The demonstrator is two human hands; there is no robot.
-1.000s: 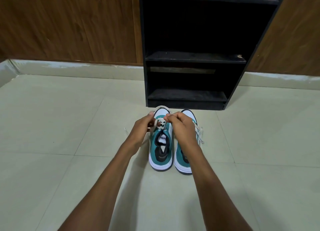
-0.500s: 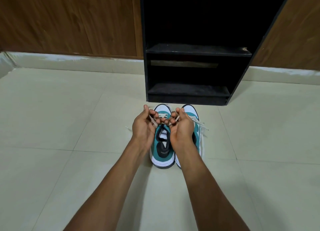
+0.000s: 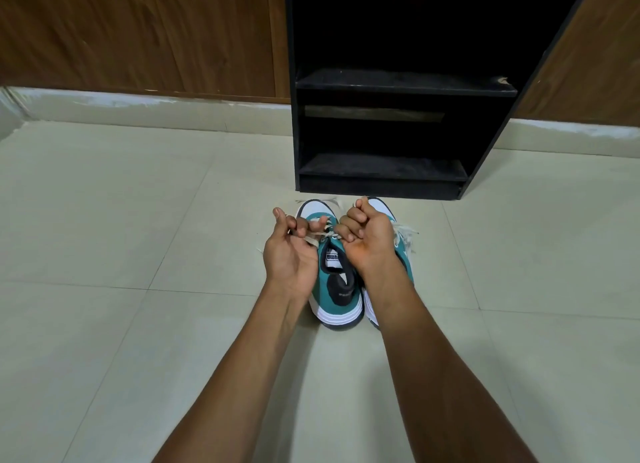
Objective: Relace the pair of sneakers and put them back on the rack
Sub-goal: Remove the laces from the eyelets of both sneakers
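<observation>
Sneakers (image 3: pixel 337 282) on floor, both hands (image 3: pixel 289 254) pinching the lace (image 3: pixel 317 235)

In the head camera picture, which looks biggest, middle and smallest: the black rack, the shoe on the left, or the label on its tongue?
Largest to smallest as they look:
1. Black wooden shoe rack, though it stands farther away.
2. Teal and white left sneaker.
3. White tongue label on that sneaker.

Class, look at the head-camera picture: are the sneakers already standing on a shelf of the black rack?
No, both sneakers stand on the tiled floor in front of the black rack, whose visible shelves hold nothing.
</observation>
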